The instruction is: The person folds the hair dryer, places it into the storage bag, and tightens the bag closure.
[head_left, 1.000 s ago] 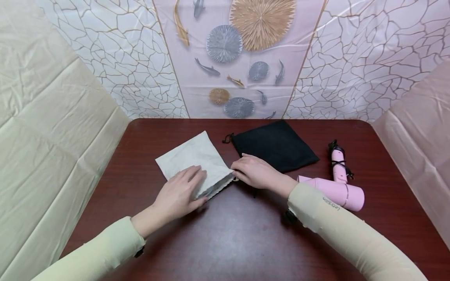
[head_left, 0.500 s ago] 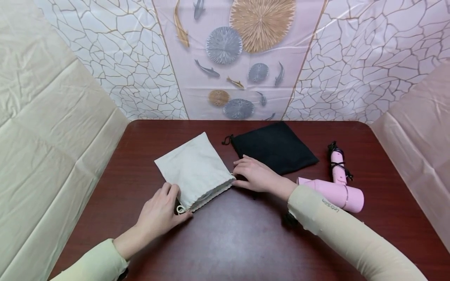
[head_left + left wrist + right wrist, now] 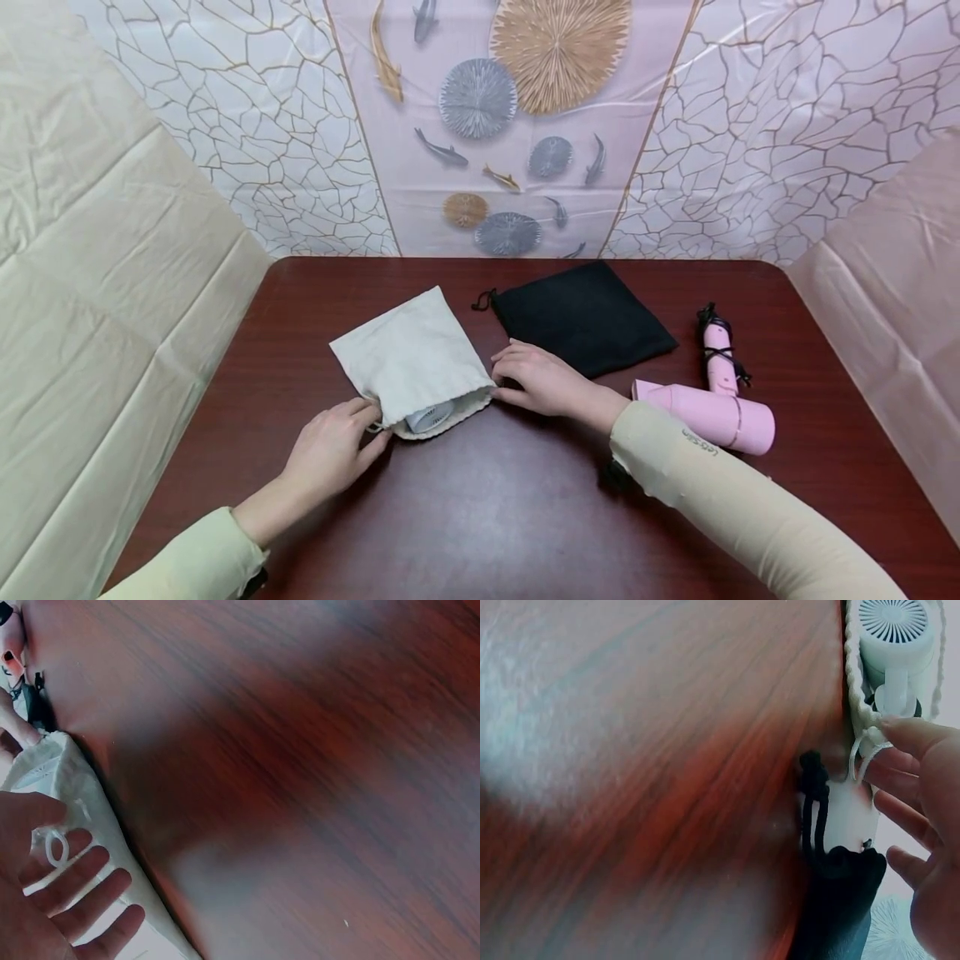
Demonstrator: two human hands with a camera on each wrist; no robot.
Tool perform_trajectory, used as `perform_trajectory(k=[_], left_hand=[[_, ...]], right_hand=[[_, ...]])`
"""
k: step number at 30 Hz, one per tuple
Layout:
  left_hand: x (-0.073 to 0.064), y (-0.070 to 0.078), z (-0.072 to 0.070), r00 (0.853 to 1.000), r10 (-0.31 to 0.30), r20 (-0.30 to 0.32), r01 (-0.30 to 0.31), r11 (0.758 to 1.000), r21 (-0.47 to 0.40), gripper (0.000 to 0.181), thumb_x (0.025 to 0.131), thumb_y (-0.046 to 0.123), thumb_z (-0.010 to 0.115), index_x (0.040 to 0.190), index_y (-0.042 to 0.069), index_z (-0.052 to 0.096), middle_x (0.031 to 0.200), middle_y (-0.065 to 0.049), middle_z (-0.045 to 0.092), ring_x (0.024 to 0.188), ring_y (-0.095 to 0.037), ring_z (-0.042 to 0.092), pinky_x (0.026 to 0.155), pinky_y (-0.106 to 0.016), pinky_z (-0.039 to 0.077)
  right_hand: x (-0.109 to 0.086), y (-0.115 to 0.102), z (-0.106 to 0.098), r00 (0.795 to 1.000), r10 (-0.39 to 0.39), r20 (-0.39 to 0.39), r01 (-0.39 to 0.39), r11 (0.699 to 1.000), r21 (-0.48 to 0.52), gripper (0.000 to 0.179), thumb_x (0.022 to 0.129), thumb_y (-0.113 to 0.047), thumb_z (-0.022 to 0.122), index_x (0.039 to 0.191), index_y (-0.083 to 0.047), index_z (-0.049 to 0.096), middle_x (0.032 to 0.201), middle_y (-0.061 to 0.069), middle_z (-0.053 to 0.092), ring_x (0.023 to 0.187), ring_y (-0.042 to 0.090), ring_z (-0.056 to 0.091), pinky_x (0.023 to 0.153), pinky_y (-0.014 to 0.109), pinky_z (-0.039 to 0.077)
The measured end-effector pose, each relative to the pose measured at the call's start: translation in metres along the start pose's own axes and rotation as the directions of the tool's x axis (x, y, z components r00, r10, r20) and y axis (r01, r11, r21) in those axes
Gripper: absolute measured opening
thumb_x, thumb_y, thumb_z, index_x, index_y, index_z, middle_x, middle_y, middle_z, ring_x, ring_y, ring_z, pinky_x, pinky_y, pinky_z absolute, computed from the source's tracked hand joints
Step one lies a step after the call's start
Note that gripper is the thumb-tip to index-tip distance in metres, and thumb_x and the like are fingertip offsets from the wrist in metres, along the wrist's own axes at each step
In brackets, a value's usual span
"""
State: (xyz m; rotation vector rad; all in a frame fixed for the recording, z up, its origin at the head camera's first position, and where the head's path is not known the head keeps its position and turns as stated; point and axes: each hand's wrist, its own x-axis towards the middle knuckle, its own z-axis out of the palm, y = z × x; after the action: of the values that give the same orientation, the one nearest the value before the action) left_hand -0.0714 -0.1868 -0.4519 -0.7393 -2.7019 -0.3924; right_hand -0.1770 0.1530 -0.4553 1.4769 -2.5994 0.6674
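Observation:
A cream drawstring bag [image 3: 420, 354] lies on the table, its mouth towards me and gaping. Inside the mouth shows a white device [image 3: 895, 652] with a round slotted grille and a narrower stem; the rest is hidden by the cloth. My left hand [image 3: 328, 446] pinches the left corner of the mouth, and a small cord loop [image 3: 56, 847] hangs by the fingers in the left wrist view. At the opposite corner my right hand [image 3: 542, 379] pinches the edge between thumb and forefinger, beside a pale cord [image 3: 861, 754].
Behind my right hand a black drawstring bag [image 3: 585, 321] lies flat, its cord [image 3: 483, 300] towards the left. A pink hair dryer [image 3: 716, 417] with its cable wrapped round the handle lies at the right, near my right sleeve [image 3: 720, 475]. Patterned cloth walls [image 3: 495, 167] stand behind the dark red table [image 3: 495, 517].
My left hand has moved from the top of the cream bag to its left corner and shifted that corner slightly upward. The mouth gapes wider, showing the white device. My right hand stays at its corner.

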Motion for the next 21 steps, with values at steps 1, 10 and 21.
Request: perform_trajectory(k=[1,10,21], left_hand=[[0.0,-0.001,0.0,1.0,0.007,-0.003,-0.007,1.0,-0.003,0.021,0.085,0.018,0.088,0.088,0.014,0.068,0.097,-0.003,0.072,0.081,-0.025,0.071,0.063,-0.044,0.057],[0.003,-0.006,0.002,0.995,0.096,-0.04,-0.097,0.995,-0.026,0.015,0.09,0.024,0.084,0.089,0.017,0.071,0.098,0.0,0.071,0.082,-0.023,0.07,0.065,-0.043,0.058],[0.005,-0.02,-0.01,0.987,0.152,-0.043,-0.153,0.988,-0.031,0.016,0.091,0.025,0.084,0.089,0.018,0.07,0.09,0.005,0.068,0.076,-0.016,0.066,0.064,-0.039,0.056]], right_hand=[[0.001,-0.001,0.001,1.0,0.001,-0.005,-0.001,1.0,0.009,0.013,0.097,-0.015,0.079,0.088,-0.01,0.07,0.098,0.004,0.075,0.12,0.033,0.069,0.117,0.058,0.044],[0.001,-0.005,0.005,0.999,0.03,-0.025,-0.029,0.999,0.034,0.02,0.096,-0.011,0.079,0.086,-0.014,0.062,0.103,0.003,0.073,0.11,0.024,0.069,0.118,0.06,0.043],[-0.003,-0.007,-0.004,0.998,-0.013,-0.063,0.014,1.0,0.004,0.016,0.094,-0.01,0.082,0.088,-0.013,0.067,0.085,-0.004,0.068,0.091,0.017,0.065,0.115,0.063,0.045]])
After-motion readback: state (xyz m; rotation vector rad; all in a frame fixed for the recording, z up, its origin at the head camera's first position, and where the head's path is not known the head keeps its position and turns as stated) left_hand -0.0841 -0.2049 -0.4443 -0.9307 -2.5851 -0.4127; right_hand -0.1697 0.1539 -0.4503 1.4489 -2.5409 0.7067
